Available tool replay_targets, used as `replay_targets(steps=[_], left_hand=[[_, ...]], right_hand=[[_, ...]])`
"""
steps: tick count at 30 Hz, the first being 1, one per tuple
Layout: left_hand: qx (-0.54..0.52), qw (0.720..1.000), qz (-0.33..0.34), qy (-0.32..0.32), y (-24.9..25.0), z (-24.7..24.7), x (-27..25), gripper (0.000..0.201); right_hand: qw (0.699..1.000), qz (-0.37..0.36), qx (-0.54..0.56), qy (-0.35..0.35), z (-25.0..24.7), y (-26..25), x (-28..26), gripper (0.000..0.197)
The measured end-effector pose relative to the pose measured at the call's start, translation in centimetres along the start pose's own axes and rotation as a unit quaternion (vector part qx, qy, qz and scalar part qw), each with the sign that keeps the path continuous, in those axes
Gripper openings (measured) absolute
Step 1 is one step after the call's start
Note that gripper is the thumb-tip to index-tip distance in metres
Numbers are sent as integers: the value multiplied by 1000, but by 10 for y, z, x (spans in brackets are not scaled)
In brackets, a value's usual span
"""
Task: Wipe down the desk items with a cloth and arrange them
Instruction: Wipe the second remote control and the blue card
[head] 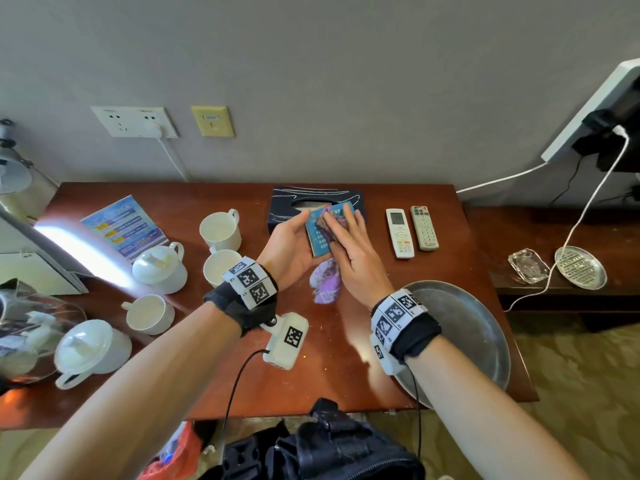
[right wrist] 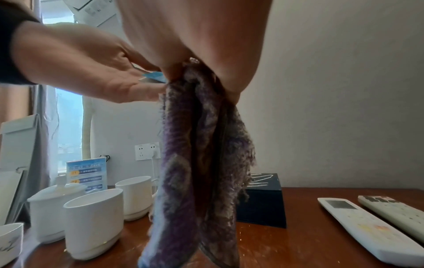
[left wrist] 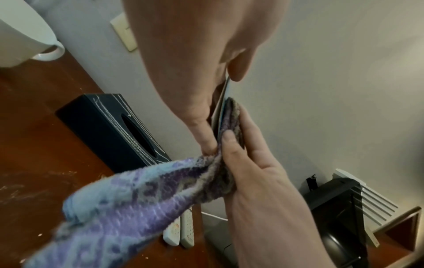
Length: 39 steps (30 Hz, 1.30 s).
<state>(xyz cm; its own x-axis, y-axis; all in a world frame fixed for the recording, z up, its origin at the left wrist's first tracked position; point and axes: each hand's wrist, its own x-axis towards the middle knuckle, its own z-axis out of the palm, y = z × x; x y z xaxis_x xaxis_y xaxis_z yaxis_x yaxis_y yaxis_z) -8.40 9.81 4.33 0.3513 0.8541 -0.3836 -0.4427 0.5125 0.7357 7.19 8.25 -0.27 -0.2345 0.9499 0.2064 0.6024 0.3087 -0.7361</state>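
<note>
**Blue card held above the tabletop, cloth pressed to its face**

The reddish-brown wooden tabletop point(head: 346, 375) stands against a grey wall. A round grey metal tray point(head: 478, 327) lies at its front right corner, partly under the right forearm. A dark navy rectangular tissue box point(head: 287, 202) sits at the back centre, beside the wall. At the left stand white ceramic mugs point(head: 221, 230), two of them lidded, with an upright blue printed sign point(head: 124, 226) behind them. Right of the tissue box, two white remote controls point(head: 412, 232) lie side by side, parallel, well apart from the mugs.

The purple-and-blue patterned terry cloth point(head: 327, 282) is raised above the tabletop between the two hands; its lower part hangs free below them.

The left hand point(head: 291, 247) supports a thin blue rectangular card point(head: 317, 237) from the left side and from behind; its fingers point(left wrist: 201, 116) lie extended along the back of the card while the thumb curls over the edge, so the card is grasped. The card is tilted and is clear of the tabletop, in front of the tissue box.

The right hand point(head: 356, 254) presses the upper fold of the cloth flat against the printed face of the card; its thumb and fingers point(left wrist: 231, 143) pinch the bunched cloth.
</note>
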Motion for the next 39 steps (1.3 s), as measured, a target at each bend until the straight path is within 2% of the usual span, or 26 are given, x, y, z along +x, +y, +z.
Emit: replay_targets(steps=[4,9,11,13,17,19,22,25,27,33,37,39], left_hand=[[22,1000,0,1,-4,4,-1,45],[25,1000,-8,4,-10,5,-5,43],[30,1000,-7,-3,-11,7,-7,43],[37,999,-6,-7,-10,8,-6,43],[36,999,-1,1,-3,-1,-4,48],[33,999,-6,9,-4,-5,-5,48],[39,999,-5,-2,-6,-1,-8,45],[52,999,-5,-12,-7,5,-9,38],[74,997,-7,-14,-7,6,-9,35],[127,992,15,19,-4,0,-9,36],[162,986,24,33,0,-10,-10,37],[176,983,34,42,-1,-15,-11,36]], right_hand=[[998,13,-11,64,2,-1,0,50],[981,102,39,160,1,4,12,42],[974,113,61,189,0,3,15,38],[976,74,45,198,4,-3,12,36],[980,-82,-51,174,20,-8,-2,39],[977,-102,-83,170,19,-2,-2,41],[978,-46,-55,197,5,5,9,37],[973,59,1,223,-11,8,17,35],[967,101,36,231,-15,6,17,35],[970,64,50,230,-22,-1,8,26],[945,128,127,273,-44,13,21,25],[936,133,177,276,-48,16,23,22]])
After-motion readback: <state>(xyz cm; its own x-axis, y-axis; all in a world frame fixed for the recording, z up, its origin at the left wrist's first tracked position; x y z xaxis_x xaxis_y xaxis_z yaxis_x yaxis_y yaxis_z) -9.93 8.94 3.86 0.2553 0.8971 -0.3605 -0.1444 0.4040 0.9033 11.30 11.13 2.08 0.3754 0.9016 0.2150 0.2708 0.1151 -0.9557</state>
